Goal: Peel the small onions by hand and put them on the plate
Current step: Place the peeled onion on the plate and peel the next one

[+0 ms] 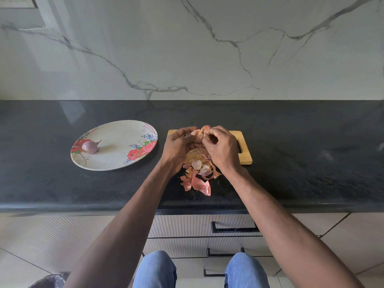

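While both hands' grip pinches unpeeled onion above board, plate holds one peeled onion.

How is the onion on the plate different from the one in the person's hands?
The onion on the plate is bare, smooth and purple; the onion in the hands still wears papery pinkish skin. The plate onion lies alone and untouched on the flowered plate; the other is held by the left hand while the right hand pinches its skin. Both are small.
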